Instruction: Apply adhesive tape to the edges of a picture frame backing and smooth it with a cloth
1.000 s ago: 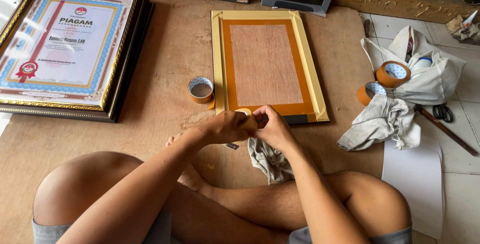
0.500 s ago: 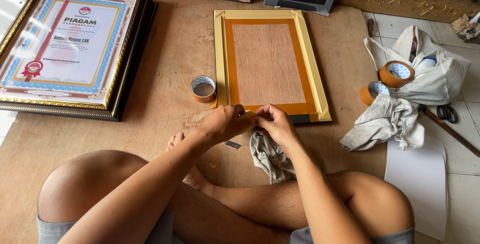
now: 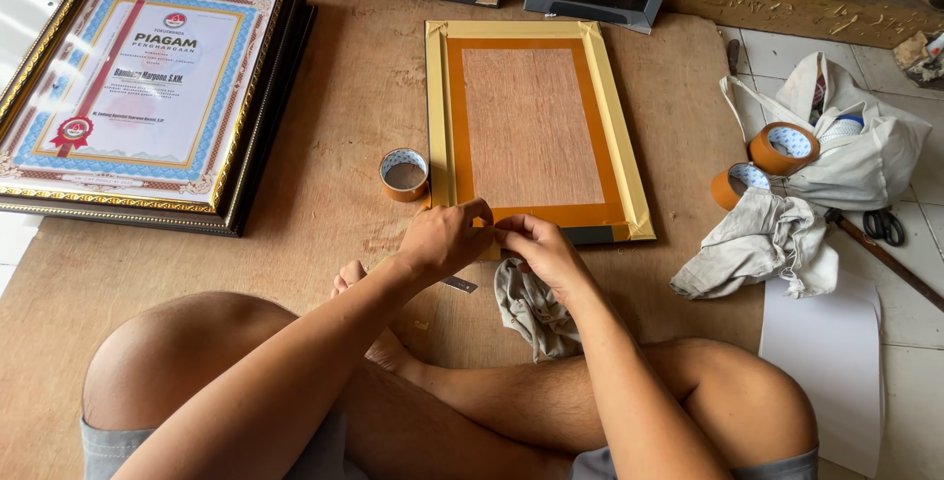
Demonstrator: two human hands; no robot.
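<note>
Gold frame (image 3: 610, 126), glossy brown tape, wooden back.

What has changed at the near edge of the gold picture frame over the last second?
Little has changed. Both hands, left hand and right hand, stay together at the near edge of the face-down gold picture frame, pinching the brown tape strip there, having shifted only slightly. The small brown tape roll, the grey rag and the framed certificate have not moved.
</note>
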